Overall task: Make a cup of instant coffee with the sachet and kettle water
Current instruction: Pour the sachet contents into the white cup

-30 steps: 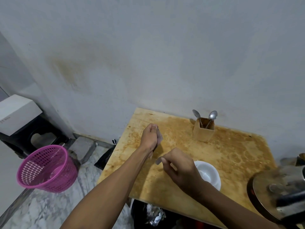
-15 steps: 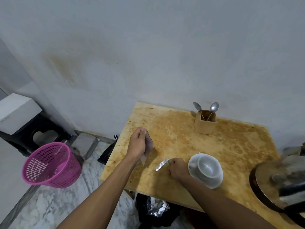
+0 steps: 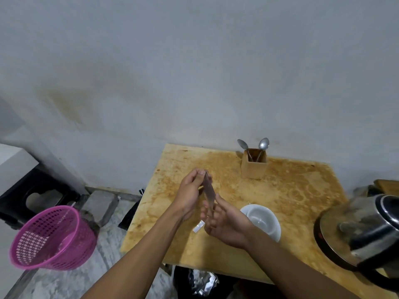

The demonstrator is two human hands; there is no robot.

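Centrally: stained wooden tabletop (image 3: 291, 190) against grey wall (image 3: 194, 72). Left hand (image 3: 189, 196) and right hand (image 3: 224, 225) both pinch sachet (image 3: 209, 194) above it. Cup (image 3: 262, 220) at 3 o'clock of hands; kettle (image 3: 364, 229) farther right — pink basket (image 3: 51, 238) on floor at 9.

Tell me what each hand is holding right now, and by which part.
Both hold the sachet: the left hand pinches its top end, the right hand grips its lower end.

Dim, flat indoor light, soft shadows (edges bowed, kettle (image 3: 364, 231) blurred).
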